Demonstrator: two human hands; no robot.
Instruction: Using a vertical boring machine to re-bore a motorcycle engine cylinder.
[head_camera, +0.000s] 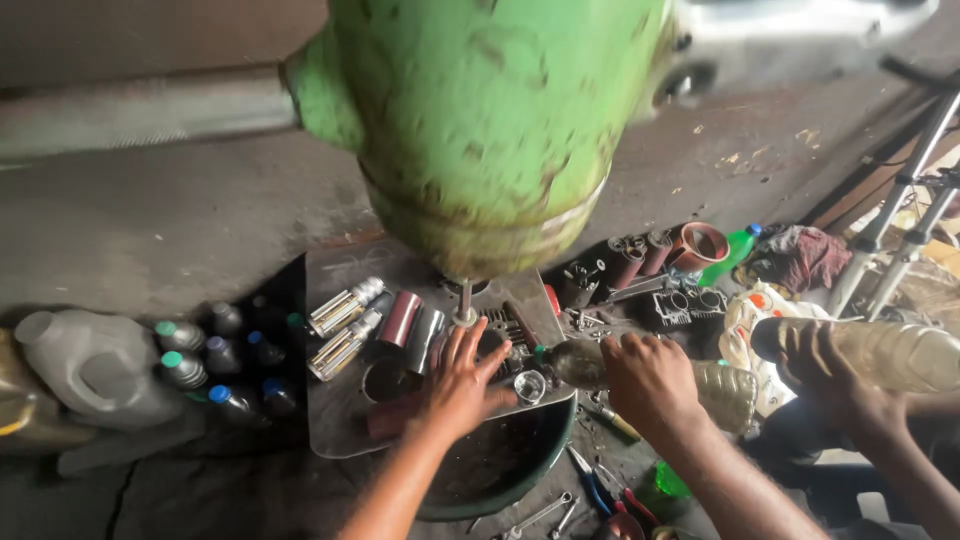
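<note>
Right hand (650, 378) was clenched around the neck of a clear plastic bottle (725, 392) lying on its side, its mouth toward a small metal cup (529, 385). Left hand (458, 385) lay flat, fingers spread and grasping nothing, on parts at the near edge of a dark metal plate (340, 425), just beside the cup.

On the plate: a thin spindle (465, 300) just beyond the left fingertips, shiny cylinders (413, 325) and two finned pieces (345, 325) toward its left edge. A green basin (500, 470) sat under the plate's near edge. A big green machine body (480, 120) hung over the plate's far side, blocking it. A co-worker's hand (825, 370) at the right gripped a second bottle (880, 352).

Small capped bottles (215, 365) and a white jug (90, 365) stood left of the plate. Spanners and pliers (590, 495) lay on the grimy concrete floor (180, 220); rings, a finned block and rags were scattered to the right.
</note>
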